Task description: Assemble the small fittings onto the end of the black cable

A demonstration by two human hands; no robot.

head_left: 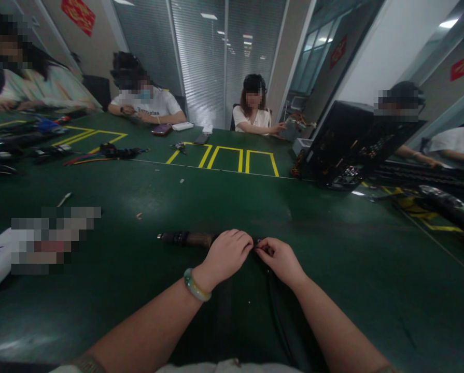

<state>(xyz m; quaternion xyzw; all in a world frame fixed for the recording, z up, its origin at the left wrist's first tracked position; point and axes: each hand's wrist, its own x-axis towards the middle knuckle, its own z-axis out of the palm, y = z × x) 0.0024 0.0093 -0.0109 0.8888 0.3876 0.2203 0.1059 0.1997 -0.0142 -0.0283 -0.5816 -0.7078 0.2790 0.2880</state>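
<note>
- Tool (197,240), long and dark, lies on the green bench (138,295) with its thin tip (160,237) to the left.
- The left hand (228,252) bends over the right part of the tool. Its grip is curled closed around it, and the rest of the tool sticks out to the left.
- The right hand (280,259) is at the tool's right end, just beside the left hand. Its grip is pinched small, but I cannot tell what, if anything, it has hold of.
- A black cord (274,305) runs from near the right hand down toward the person.
</note>
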